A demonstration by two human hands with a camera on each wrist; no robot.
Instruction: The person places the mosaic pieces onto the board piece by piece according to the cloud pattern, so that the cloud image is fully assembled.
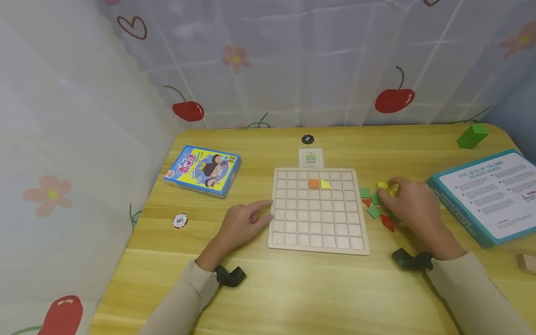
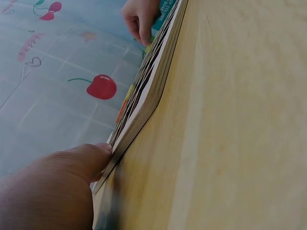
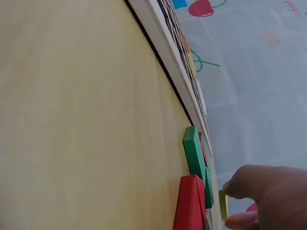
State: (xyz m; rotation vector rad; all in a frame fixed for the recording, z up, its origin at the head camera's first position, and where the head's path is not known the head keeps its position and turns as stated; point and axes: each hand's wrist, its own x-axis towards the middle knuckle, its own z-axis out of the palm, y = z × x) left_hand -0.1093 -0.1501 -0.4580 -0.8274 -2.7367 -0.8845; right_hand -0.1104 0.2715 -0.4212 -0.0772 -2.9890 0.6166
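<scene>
A wooden grid board [image 1: 316,209] lies mid-table, with an orange square [image 1: 313,184] and a yellow piece with a slanted side [image 1: 325,184] in neighbouring cells of an upper row. My left hand [image 1: 243,223] touches the board's left edge with thumb and forefinger. To the right of the board, my right hand [image 1: 412,202] pinches a small yellow piece [image 3: 223,205] between thumb and finger, above the loose pieces. Green squares [image 1: 374,212], a small red triangle [image 1: 366,202] and a red piece [image 1: 388,222] lie beside the board. My right hand partly covers the pile.
Behind the board lie a printed pattern card [image 1: 311,158] and a black chip [image 1: 307,139]. A blue-yellow box [image 1: 204,170] and a white-red chip [image 1: 180,220] are on the left. A teal box [image 1: 490,197], a green block [image 1: 472,136] and a wooden piece [image 1: 526,263] are on the right.
</scene>
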